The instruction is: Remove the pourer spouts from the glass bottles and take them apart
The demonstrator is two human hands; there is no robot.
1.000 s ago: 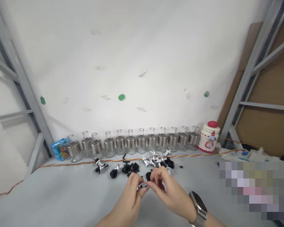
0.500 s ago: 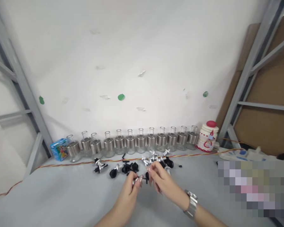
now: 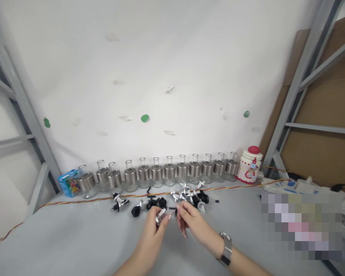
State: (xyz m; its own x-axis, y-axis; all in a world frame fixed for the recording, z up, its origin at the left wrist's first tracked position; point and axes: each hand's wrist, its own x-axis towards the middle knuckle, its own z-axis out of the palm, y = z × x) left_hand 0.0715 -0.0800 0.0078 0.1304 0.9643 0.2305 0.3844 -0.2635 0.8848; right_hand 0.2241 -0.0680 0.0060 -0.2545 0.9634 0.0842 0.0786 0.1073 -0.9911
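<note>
My left hand [image 3: 154,227] pinches a silver metal bottle-spout part [image 3: 161,216] between thumb and fingers, low over the grey table. To its right, my right hand [image 3: 189,219] has thumb and fingertips closed at the end of a thin black stick-like piece [image 3: 172,208], which points toward the left hand. The stick and the silver part are apart. Behind the hands lie loose silver spout parts [image 3: 184,191] and black stopper pieces [image 3: 161,202]; some are hidden by my right hand.
A row of glass bottles with steel sleeves [image 3: 169,170] stands along the wall. A blue box [image 3: 69,183] is at the left end, a white jar with a red lid [image 3: 249,165] at the right. A twisted red-yellow wire [image 3: 97,199] crosses the table [image 3: 74,237].
My hands have moved slightly apart. The black stick, earlier against the silver part, is now separate from it at my right fingertips. The view has shifted a little.
</note>
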